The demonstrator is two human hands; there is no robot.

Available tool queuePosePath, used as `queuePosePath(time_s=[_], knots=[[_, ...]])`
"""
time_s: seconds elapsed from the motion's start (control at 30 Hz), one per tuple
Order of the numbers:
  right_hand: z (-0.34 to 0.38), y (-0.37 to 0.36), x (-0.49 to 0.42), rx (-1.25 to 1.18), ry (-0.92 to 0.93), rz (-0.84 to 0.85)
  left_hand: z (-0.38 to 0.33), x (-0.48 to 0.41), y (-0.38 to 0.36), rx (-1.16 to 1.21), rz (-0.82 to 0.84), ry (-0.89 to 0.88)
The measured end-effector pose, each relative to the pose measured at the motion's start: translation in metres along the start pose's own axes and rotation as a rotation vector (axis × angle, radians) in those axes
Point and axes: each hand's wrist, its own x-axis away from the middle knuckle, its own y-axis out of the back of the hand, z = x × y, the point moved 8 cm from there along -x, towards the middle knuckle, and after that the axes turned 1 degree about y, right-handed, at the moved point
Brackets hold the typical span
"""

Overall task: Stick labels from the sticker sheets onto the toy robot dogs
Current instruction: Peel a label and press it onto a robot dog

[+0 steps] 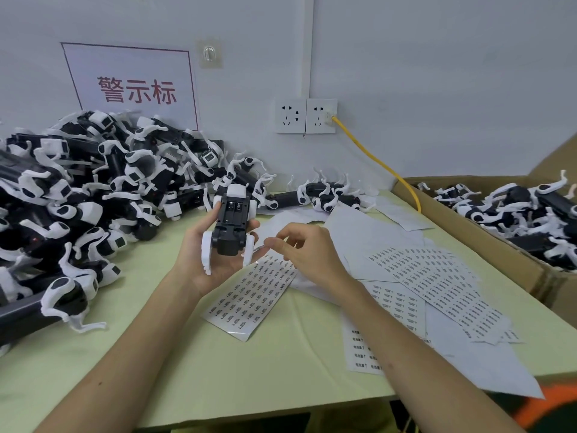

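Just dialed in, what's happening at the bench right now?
The left hand holds a toy robot dog underside up above the table. The right hand pinches what looks like a small label beside it, over a sticker sheet. A pile of dogs lies at left; more sit in the cardboard box at right.

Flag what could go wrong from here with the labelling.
1. The right grip pinches what looks like a tiny label at its fingertips. It may curl, stick to skin or land crooked.
2. The left grip holds the dog belly-up off the table, so pressing the label on could tilt it.
3. The sheet lies loose under both grips, and a forearm could drag it.
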Motion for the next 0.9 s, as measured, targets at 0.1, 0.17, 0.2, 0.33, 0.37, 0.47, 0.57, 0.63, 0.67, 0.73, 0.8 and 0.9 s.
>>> queuePosePath(time_s=[0.1,0.17,0.2,0.33,0.37,0.47,0.57,0.63,0.67,0.73,0.8,0.9], knots=[[0.000,0.000,0.000,0.013,-0.013,0.010,-0.002,0.000,0.000,0.018,-0.023,-0.025],[-0.001,-0.001,0.000,0.014,-0.036,0.013,-0.005,0.000,0.000,-0.007,-0.038,-0.067],[-0.003,-0.001,0.001,0.001,-0.062,0.019,-0.007,-0.001,0.000,-0.022,-0.046,-0.094],[-0.009,-0.007,0.002,-0.177,-0.203,0.059,-0.014,0.001,-0.003,-0.071,-0.037,-0.184],[-0.011,-0.010,0.003,-0.239,-0.249,0.069,-0.015,0.001,-0.005,-0.099,-0.031,-0.196],[-0.017,-0.014,0.007,-0.405,-0.392,0.087,-0.012,0.003,-0.009,-0.248,-0.050,-0.213],[-0.023,-0.016,0.012,-0.465,-0.481,0.081,-0.004,0.002,-0.015,-0.381,-0.047,-0.187],[-0.026,-0.017,0.015,-0.480,-0.506,0.071,0.001,0.002,-0.022,-0.414,0.001,-0.160],[-0.026,-0.017,0.016,-0.484,-0.509,0.065,0.003,0.002,-0.024,-0.430,0.020,-0.162],[-0.027,-0.017,0.018,-0.490,-0.514,0.049,0.004,0.002,-0.026,-0.470,0.030,-0.182],[-0.029,-0.019,0.019,-0.517,-0.534,0.031,0.004,0.001,-0.026,-0.487,0.024,-0.196],[-0.034,-0.023,0.019,-0.552,-0.577,0.009,0.006,0.001,-0.028,-0.529,0.038,-0.210]])
